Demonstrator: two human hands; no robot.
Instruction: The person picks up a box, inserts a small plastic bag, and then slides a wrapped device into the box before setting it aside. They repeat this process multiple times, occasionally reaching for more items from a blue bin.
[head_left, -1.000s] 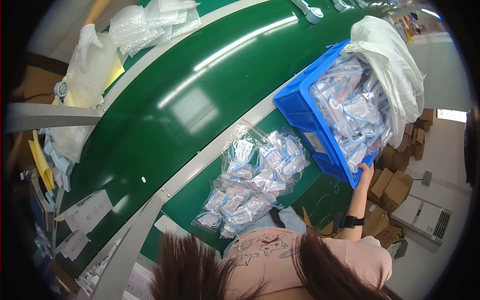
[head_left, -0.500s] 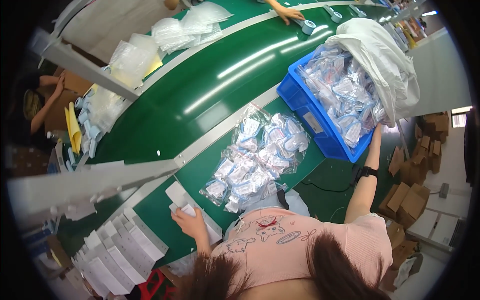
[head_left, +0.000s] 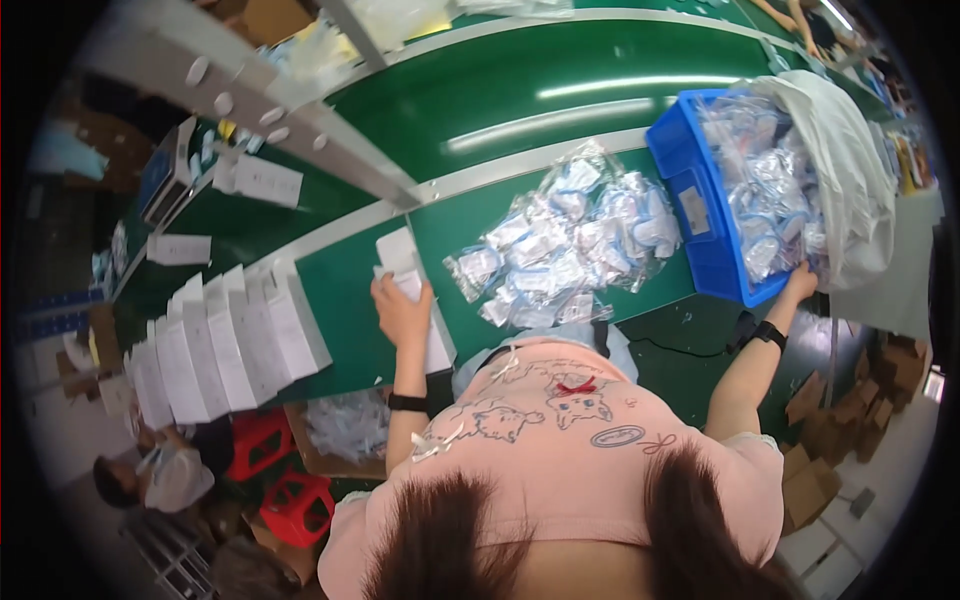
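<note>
My left hand (head_left: 403, 312) grips a narrow white box (head_left: 437, 345) with a raised flap, its fingers curled over the upper part. To the right of that box lies a spread pile of clear plastic packets (head_left: 560, 240) with white and pale blue contents. A blue bin (head_left: 709, 220), tilted and heaped with similar packets, stands at the right end of the pile. At its near right corner my right hand (head_left: 798, 285) is closed on the rim; its fingertips are partly hidden. A white woven sack (head_left: 850, 190) drapes over the bin's right side.
Several white boxes (head_left: 235, 335) stand in a row at the left of the table. A metal post (head_left: 300, 120) rises at the table's back edge, before a green conveyor belt (head_left: 500, 85). Red stools (head_left: 297, 505) and another person are at lower left; cardboard boxes (head_left: 870, 400) lie right.
The view has swung, so the table and bin appear shifted. My left hand stays at the white box and my right hand stays at the bin's near corner.
</note>
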